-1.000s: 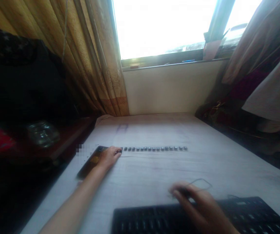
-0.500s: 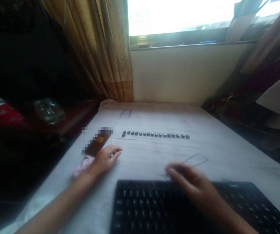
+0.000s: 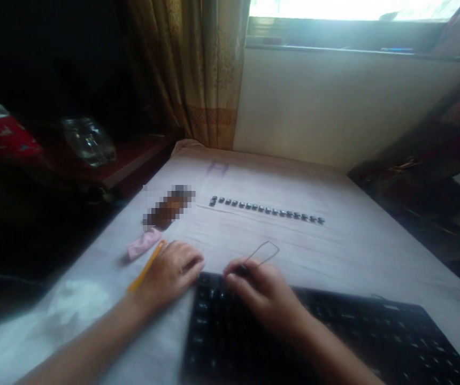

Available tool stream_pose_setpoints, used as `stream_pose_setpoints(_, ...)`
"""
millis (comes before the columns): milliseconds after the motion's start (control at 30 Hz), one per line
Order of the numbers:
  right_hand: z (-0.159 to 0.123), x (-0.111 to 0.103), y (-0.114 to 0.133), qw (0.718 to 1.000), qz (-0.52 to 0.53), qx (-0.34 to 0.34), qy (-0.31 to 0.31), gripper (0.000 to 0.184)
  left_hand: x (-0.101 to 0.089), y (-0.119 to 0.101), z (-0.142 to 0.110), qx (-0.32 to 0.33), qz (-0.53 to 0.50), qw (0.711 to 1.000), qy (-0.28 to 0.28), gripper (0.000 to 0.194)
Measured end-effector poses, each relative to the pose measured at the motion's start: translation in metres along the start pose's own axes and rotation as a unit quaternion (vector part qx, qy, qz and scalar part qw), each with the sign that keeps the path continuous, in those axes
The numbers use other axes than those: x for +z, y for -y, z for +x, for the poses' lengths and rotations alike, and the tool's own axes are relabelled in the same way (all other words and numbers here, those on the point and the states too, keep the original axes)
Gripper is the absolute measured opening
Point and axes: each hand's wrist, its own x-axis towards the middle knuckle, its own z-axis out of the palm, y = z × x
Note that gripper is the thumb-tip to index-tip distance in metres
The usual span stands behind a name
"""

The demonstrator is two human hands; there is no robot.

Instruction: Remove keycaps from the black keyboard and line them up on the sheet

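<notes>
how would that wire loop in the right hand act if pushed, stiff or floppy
The wire loop is probably fairly stiff, since it juts from the right hand with distinct bends rather than drooping. It's likely light, being thin wire around open space. Pushed hard, it might flex, as it looks slender.

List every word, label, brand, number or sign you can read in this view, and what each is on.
"H", or a mark shaped like one: purple mark on the pale cloth.
Keyboard: key markings too blurred to read.
Row of small dark pieces: too small to read.
Red object, far left: pale shapes, no readable words.
</notes>
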Motion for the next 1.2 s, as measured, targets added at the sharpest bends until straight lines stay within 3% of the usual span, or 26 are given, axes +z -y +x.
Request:
stream_pose_setpoints(333,-0.002,0.013,-0.006,0.989,-0.076,-0.125,0.021,0.011,-0.003,-0.008,0.002,-0.011,-0.014,1.0,-0.005,0.009)
stream_pose_setpoints(767,0.004,0.018,0.007,0.972,-0.184,-0.12,0.086,0.016,-0.001,-0.008,0.0,-0.014,-0.013,1.0,-0.007,0.011)
stream_pose_setpoints(1033,0.0,0.02,-0.003,0.985,-0.143,-0.081,0.045,0.009,-0.001,-0.009,0.0,-0.02,-0.04,0.999,0.001,0.016)
stream_pose_setpoints(1200,-0.003,0.027,-0.003,0.969,-0.206,-0.136,0.017,0.012,0.001,-0.009,-0.002,0.015,-0.074,0.997,0.022,0.019)
